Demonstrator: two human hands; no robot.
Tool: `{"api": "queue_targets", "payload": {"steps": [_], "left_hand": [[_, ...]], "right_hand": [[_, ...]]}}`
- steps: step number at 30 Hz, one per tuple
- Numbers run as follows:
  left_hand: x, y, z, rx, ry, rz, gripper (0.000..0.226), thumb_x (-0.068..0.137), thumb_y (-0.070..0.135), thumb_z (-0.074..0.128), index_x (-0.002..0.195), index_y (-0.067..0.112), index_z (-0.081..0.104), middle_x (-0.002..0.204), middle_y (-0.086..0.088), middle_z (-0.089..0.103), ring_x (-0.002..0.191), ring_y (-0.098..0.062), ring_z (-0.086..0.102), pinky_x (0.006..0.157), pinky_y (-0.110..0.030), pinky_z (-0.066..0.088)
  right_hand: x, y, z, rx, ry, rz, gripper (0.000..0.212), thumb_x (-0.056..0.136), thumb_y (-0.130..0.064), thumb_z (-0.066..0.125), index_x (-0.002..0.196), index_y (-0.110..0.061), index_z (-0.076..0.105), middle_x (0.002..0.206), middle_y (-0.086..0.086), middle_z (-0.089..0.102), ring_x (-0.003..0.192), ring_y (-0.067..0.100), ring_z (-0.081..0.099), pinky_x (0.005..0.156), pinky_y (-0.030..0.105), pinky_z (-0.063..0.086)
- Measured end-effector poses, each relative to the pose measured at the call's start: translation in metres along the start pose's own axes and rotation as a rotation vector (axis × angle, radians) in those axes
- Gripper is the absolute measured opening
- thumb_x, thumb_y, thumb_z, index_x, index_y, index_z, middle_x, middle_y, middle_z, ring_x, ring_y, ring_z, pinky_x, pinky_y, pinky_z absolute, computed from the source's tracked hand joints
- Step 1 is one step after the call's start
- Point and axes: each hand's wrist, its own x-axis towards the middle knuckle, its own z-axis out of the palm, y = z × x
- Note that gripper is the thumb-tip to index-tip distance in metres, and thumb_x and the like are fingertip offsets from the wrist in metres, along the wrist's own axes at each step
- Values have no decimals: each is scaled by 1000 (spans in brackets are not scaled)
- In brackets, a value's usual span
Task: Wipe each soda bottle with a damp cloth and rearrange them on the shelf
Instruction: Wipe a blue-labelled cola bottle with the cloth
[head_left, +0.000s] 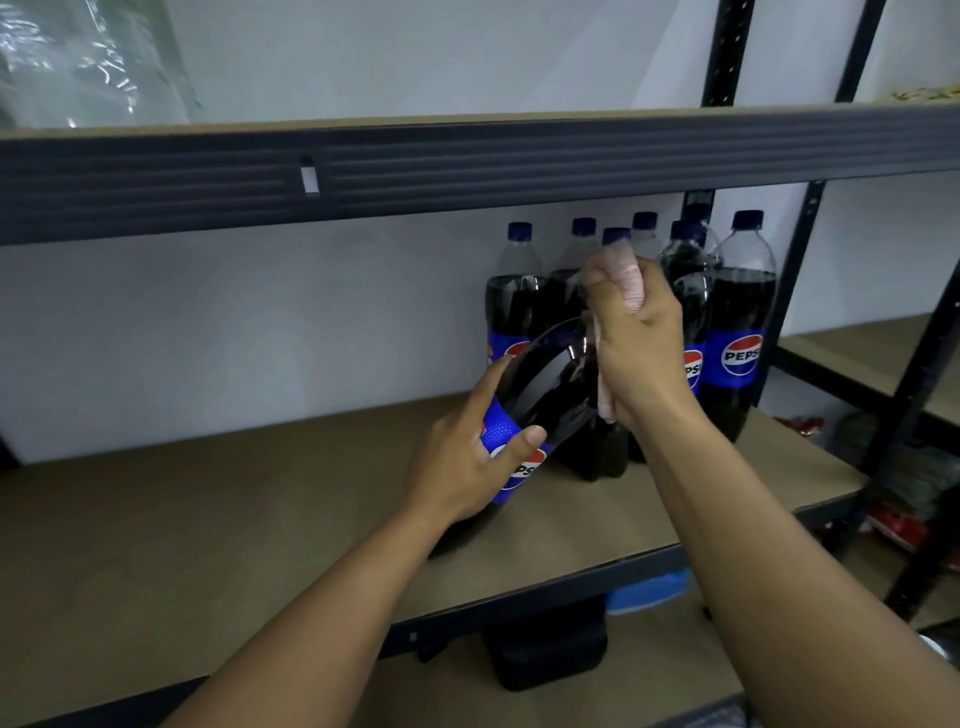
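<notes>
Your left hand (462, 467) gripped the tilted plastic cola bottle with a blue label (550, 384) at its label, while your right hand (641, 348) clutched a pale pink cloth (626, 275) against its upper part. The bottle leaned over the brown shelf board (208, 509), just in front of the upright cola bottles (740, 332) grouped at the back right.

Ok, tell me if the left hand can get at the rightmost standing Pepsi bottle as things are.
Probably not. The left hand is busy gripping the tilted bottle, and the right hand, holding the cloth, lies between it and the rightmost bottle.
</notes>
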Motion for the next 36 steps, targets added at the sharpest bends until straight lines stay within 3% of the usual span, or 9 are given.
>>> {"api": "queue_targets", "payload": {"steps": [5, 8, 11, 14, 18, 23, 27, 31, 36], "left_hand": [[5, -12, -12, -220, -118, 15, 79, 83, 85, 56, 154, 60, 29, 147, 24, 57, 134, -4, 56, 112, -46, 50], [-3, -1, -4, -83, -28, 11, 78, 84, 82, 50, 153, 62, 21, 127, 19, 69, 115, -9, 66, 98, -41, 55], [-15, 14, 7, 139, 104, -12, 80, 81, 88, 39, 149, 64, 5, 99, 10, 66, 85, -13, 57, 74, -33, 49], [-13, 4, 1, 97, 87, -20, 79, 80, 87, 41, 148, 65, 6, 99, 12, 66, 89, -14, 60, 79, -35, 50], [-4, -14, -15, -172, -21, 25, 73, 86, 77, 54, 151, 65, 25, 137, 32, 60, 127, 0, 60, 108, -42, 51], [-14, -10, -16, -182, 86, 6, 72, 82, 84, 51, 145, 76, 17, 132, 39, 57, 125, -4, 61, 106, -39, 53], [-19, -19, -22, -186, 175, 4, 76, 84, 86, 45, 151, 69, 13, 123, 56, 49, 112, 11, 60, 101, -32, 55], [-23, -25, -29, -283, 272, 20, 89, 86, 89, 43, 160, 44, 21, 138, 50, 45, 131, 14, 49, 107, -16, 44], [-26, -27, -38, -324, 363, 19, 98, 87, 89, 39, 163, 29, 24, 144, 49, 40, 137, 17, 41, 104, -5, 35]], "right_hand": [[-3, -8, -8, -32, -178, -80, 4, 103, -27, 68, 106, -29, 69, 108, 6, 73, 93, 12, 68, 86, 34, 57], [-3, -8, 0, -20, -40, -26, 6, 103, -24, 67, 102, -18, 68, 92, 11, 68, 79, 17, 63, 76, 31, 55], [0, -3, 5, -28, 38, 20, 12, 101, -29, 66, 103, -18, 69, 96, 12, 72, 88, 27, 69, 85, 41, 57], [0, -8, -1, -57, -75, 15, 8, 104, -28, 66, 106, -20, 68, 94, 0, 70, 84, 7, 67, 80, 23, 55], [-4, -18, 1, -66, -238, -61, 9, 104, -22, 65, 112, -21, 69, 101, -8, 73, 90, 1, 70, 81, 20, 55], [-16, -3, 30, -11, -41, -139, 22, 104, -37, 59, 122, -25, 61, 107, -10, 68, 95, 1, 66, 86, 24, 53], [-46, 18, 57, 30, -29, -154, 45, 108, -32, 47, 148, -11, 47, 123, -14, 61, 109, -12, 59, 92, 9, 45], [-77, 45, 88, 93, -68, -44, 50, 107, -44, 40, 155, -33, 36, 139, -33, 53, 130, -16, 49, 108, 13, 42], [-119, 84, 107, 15, -107, 26, 60, 97, -83, 29, 153, -67, 14, 168, -16, 32, 152, 1, 34, 126, 39, 34]]}}
